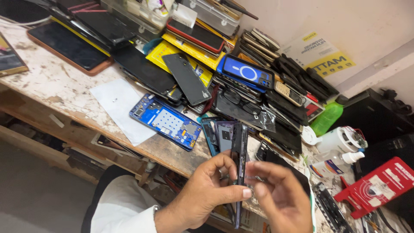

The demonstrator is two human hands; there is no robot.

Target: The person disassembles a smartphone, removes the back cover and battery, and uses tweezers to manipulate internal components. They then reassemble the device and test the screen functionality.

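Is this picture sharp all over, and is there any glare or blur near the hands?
Head view: tilted, evenly lit, soft shadows. The open blue phone frame on the bench looks sharp; the left hand, right hand and the dark edge-on phone between them are slightly blurred. Dark screens show mild glare.

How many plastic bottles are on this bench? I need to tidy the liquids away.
3. A green bottle lies by the wall, a wide white bottle stands right of it, and a small white bottle lies just below. The phone piles may hide more.
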